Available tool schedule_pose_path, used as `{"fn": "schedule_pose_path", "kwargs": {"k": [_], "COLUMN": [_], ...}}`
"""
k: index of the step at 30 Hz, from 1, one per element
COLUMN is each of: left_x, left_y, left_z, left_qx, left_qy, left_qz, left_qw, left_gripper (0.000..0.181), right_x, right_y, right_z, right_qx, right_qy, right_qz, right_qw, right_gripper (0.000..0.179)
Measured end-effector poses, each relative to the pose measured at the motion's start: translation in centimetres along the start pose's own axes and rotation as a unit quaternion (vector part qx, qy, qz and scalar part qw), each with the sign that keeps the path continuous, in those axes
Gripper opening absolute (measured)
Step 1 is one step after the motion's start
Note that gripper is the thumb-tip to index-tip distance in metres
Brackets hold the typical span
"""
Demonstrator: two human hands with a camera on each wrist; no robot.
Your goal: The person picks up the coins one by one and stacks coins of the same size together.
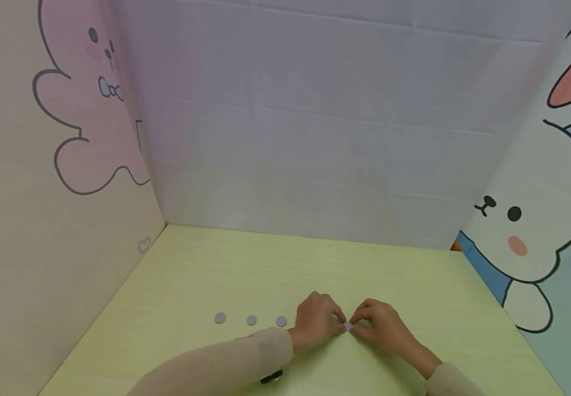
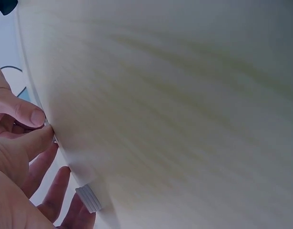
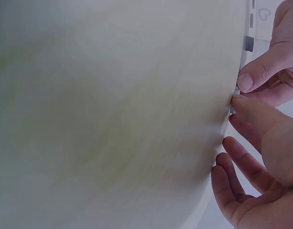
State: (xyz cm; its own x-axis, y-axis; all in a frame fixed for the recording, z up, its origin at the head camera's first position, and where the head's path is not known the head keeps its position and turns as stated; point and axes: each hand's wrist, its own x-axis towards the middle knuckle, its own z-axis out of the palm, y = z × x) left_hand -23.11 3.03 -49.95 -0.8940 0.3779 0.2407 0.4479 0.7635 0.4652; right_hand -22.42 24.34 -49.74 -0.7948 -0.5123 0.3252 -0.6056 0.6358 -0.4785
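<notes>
Both hands meet over a small grey disc, coin-like, at the tabletop right of centre. The left hand pinches its left side with thumb and forefinger. From the right, the right hand pinches the opposite side the same way. Fingertips cover much of the disc in both wrist views. Left of the left hand, three more grey discs form a row: a near one, a middle one and a far one. In the left wrist view, a short stack of thin grey discs stands by the left fingers.
The pale yellow tabletop runs back to a plain whitish back wall. A left wall with a pink cartoon figure and a right wall with a white rabbit close in the sides. A black strap shows under the left sleeve.
</notes>
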Motion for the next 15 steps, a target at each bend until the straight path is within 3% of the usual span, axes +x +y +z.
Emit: {"fn": "schedule_pose_path", "kwargs": {"k": [9,15], "left_x": [0.5,0.4], "left_y": [-0.9,-2.0], "left_z": [-2.2,-6.0], "left_qx": [-0.038,-0.044], "left_qy": [-0.032,-0.017], "left_qz": [0.01,-0.001], "left_qw": [0.9987,0.9989], "left_gripper": [0.013,0.017], "right_x": [-0.1,-0.2], "right_y": [-0.2,-0.3], "right_z": [-0.2,-1.2], "right_qx": [-0.004,-0.025], "right_qy": [-0.016,-0.018], "right_qz": [0.024,0.028], "right_qw": [0.9996,0.9991], "right_gripper": [0.007,0.009]}}
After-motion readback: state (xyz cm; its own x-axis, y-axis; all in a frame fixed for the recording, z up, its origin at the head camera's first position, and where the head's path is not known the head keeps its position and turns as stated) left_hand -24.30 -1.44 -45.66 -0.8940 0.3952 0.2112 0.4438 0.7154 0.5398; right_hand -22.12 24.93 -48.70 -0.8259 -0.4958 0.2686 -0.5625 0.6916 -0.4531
